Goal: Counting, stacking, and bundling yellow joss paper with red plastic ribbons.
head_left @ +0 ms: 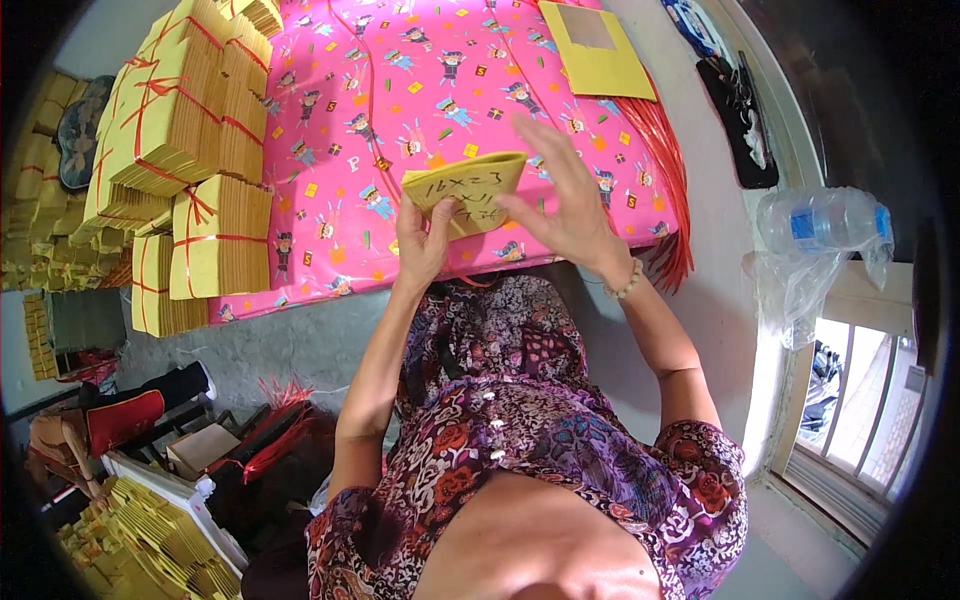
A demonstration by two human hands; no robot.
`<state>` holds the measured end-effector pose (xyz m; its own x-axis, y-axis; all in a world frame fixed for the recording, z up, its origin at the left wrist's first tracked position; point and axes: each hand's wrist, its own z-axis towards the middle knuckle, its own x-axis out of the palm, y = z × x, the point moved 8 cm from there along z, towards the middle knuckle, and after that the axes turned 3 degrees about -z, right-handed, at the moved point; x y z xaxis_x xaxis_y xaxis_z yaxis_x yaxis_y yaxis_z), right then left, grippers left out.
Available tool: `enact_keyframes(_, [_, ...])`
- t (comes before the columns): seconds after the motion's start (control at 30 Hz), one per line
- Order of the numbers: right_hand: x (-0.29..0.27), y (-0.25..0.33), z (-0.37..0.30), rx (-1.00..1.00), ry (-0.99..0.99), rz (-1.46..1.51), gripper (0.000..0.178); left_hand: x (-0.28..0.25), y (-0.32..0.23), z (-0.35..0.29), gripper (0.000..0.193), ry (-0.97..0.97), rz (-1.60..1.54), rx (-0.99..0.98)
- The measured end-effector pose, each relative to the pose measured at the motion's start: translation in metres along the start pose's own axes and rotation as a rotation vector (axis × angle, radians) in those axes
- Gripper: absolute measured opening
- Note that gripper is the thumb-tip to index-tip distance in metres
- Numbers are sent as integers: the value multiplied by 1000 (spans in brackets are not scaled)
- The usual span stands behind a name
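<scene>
A yellow paper packet [462, 188] with handwriting on its face is held upright over the near edge of the table. My left hand [424, 240] pinches its lower left part, thumb in front, with the other fingers mostly hidden behind. On the packet's right side, my right hand [572, 210] has its fingers stretched out and apart. Its thumb is close to the packet's right edge; whether it touches I cannot tell. A pink patterned cloth [330, 190] covers the table under both hands.
Yellow bundles [185, 110] tied with red strips are stacked on the left. Red strips [672, 190] hang off the right edge below a yellow sheet [612, 72]. A plastic bottle [815, 220] lies by the window. Another person's arm [65, 455] shows at lower left.
</scene>
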<state>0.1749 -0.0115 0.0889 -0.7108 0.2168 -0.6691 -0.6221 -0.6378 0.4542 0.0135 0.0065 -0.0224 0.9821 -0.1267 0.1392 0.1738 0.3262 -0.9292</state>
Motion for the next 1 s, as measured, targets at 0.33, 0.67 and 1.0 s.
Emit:
enact_keyframes(0.33, [67, -56, -38, 538, 120, 848, 36, 18, -34, 10, 31, -85, -170, -169])
enact_keyframes(0.67, [61, -48, -38, 631, -37, 909, 28, 25, -37, 13, 35, -65, -237, -368])
enact_keyframes(1.0, [93, -83, -28, 921, 125, 1015, 30, 17, 19, 40, 27, -5, -368, -711])
